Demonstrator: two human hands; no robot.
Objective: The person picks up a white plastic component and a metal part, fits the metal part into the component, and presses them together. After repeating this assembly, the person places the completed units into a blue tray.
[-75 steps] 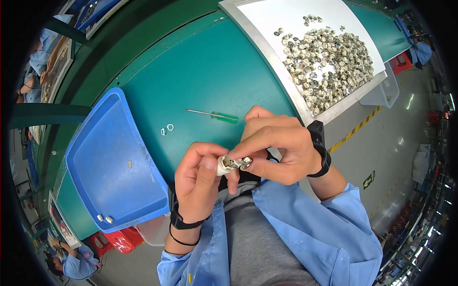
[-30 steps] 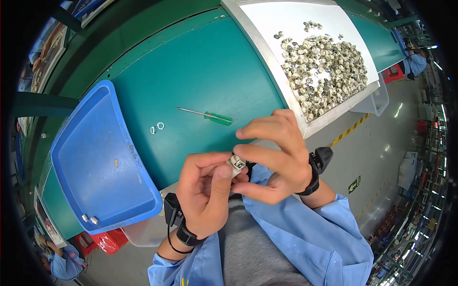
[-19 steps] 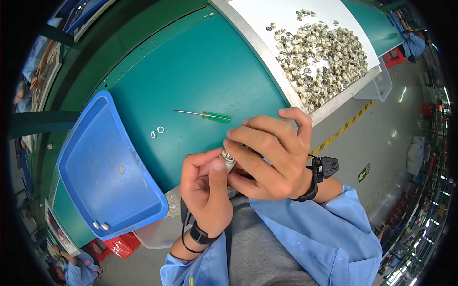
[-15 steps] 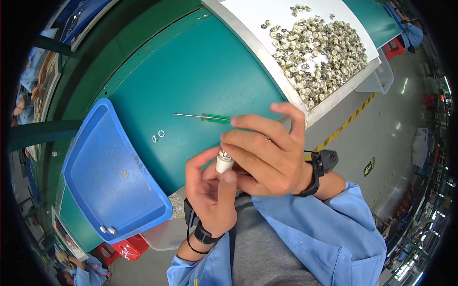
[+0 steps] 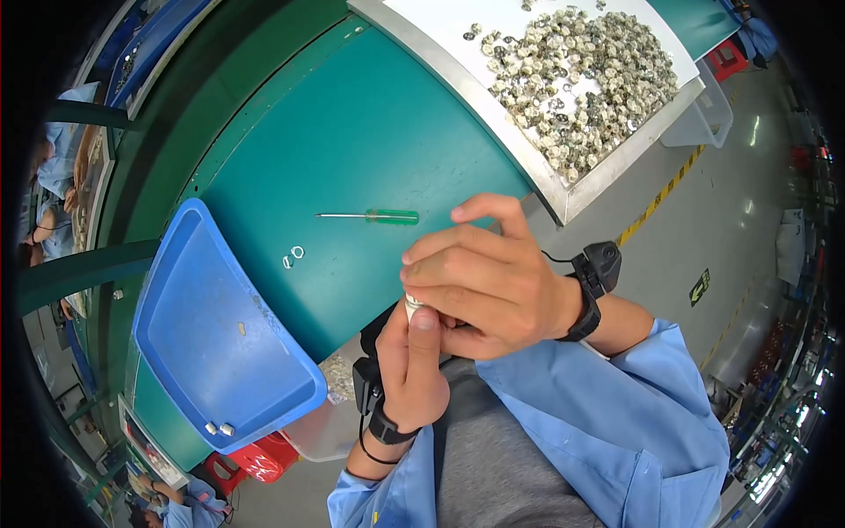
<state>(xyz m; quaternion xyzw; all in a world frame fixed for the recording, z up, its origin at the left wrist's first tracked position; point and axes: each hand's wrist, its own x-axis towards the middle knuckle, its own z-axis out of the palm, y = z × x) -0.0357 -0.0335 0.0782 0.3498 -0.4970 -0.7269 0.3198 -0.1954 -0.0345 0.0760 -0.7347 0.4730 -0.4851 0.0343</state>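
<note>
Head view: your left hand (image 5: pixel 412 374) pinches a small white cylindrical piece (image 5: pixel 411 308) in front of your body, near the counter's edge; your right hand (image 5: pixel 493 286) curls over its top, hiding whether those fingers grip. A slip of the left thumb could drop it past the green counter (image 5: pixel 370 150). Beyond your hands, a green-handled metal screwdriver (image 5: pixel 393 216) and two small pale rings (image 5: pixel 288 262) lie loose, easily knocked; a blue plastic tray (image 5: pixel 211 299) sits to the left.

white piece (image 5: pixel 412 304): mostly hidden | metal-framed tray (image 5: pixel 632 143): cut off at top
</note>
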